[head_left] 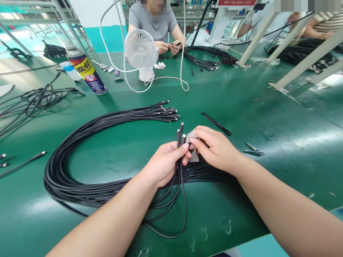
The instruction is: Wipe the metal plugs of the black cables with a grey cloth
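Several black USB cables (181,175) are gripped in my left hand (167,160), their plug ends pointing up above the thumb. My right hand (217,146) pinches a small grey cloth (193,157) right beside those plugs. The cloth is folded around something near the left fingertips; whether a plug is inside it is hidden. Below both hands lies a big curved bundle of black cables (57,160) on the green table (107,150). One end of the bundle, with many metal plugs (168,113), fans out beyond my hands; the other end passes under my right forearm.
A white fan (141,50) with a looping white cord stands ahead, left of it a spray can (87,71). Tweezers (254,150) and a black strip (215,123) lie to the right. Loose cables (40,98) are at left. A co-worker (152,21) sits opposite, handling cables.
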`<state>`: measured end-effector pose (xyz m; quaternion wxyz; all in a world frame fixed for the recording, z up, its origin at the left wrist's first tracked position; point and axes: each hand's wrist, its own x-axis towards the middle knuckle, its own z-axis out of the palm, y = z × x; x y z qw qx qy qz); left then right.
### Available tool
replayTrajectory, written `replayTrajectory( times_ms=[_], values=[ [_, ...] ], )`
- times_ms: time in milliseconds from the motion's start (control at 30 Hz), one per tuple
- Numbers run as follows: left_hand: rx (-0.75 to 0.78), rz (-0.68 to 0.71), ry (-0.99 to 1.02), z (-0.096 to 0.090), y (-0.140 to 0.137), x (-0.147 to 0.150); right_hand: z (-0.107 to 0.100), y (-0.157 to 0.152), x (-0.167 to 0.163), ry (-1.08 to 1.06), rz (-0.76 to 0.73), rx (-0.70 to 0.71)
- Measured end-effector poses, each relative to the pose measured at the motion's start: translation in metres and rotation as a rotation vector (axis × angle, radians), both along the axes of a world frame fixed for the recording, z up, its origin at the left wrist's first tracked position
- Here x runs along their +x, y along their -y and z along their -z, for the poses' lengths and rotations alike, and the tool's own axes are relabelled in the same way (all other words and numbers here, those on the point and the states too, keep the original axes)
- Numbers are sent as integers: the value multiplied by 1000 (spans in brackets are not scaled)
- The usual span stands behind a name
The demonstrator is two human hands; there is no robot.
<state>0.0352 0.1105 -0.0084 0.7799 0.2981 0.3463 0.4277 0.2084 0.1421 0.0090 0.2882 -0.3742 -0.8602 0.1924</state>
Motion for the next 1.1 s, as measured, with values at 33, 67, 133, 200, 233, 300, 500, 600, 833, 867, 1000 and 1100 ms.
replayTrajectory(
  times_ms=[33,67,133,200,233,300,500,600,833,867,1000,1100],
  values=[
    [3,0,1,0,0,0,0,0,0,0,-2,0],
    [6,1,1,0,0,0,0,0,0,-2,-5,3],
    [11,2,1,0,0,0,0,0,1,-6,-12,11],
    [12,2,1,0,0,0,0,0,1,0,-16,23],
    [11,3,0,0,0,0,0,0,1,4,-17,28],
    [8,2,-5,0,0,0,0,0,1,13,-9,31],
    [0,-1,6,1,-1,0,0,1,0,7,-3,28],
    [-2,-3,12,0,-1,0,0,1,0,8,-1,36],
    [7,-2,-4,1,-1,1,1,1,0,16,2,21],
    [7,-2,-6,1,-1,1,1,1,1,19,4,20],
    [0,-8,-17,0,0,0,2,0,0,20,6,26],
    [-3,-3,-9,-1,0,0,1,1,0,16,-4,34]
  ],
)
